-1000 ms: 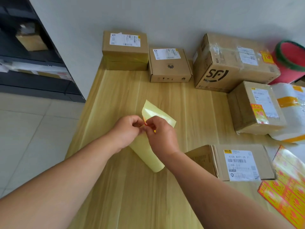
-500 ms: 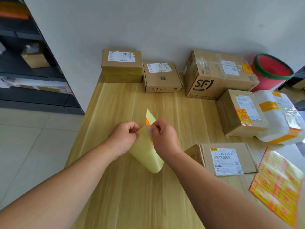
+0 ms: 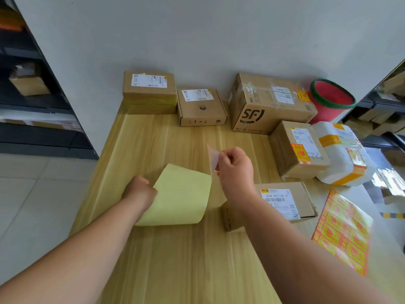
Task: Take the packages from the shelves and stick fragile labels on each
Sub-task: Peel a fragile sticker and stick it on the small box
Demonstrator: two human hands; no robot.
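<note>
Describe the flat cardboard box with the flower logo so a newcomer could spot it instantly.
On the light wooden table, look along the far edge by the wall. Between the yellow-taped brown box and the big SF-printed carton sits the flat brown cardboard box. Only it bears a dark flower logo on its lid.

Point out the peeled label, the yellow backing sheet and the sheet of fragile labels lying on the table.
peeled label (image 3: 212, 158): head view, its pale back face.
yellow backing sheet (image 3: 182, 194): head view, middle of its curled face.
sheet of fragile labels (image 3: 341, 231): head view, its centre.
</note>
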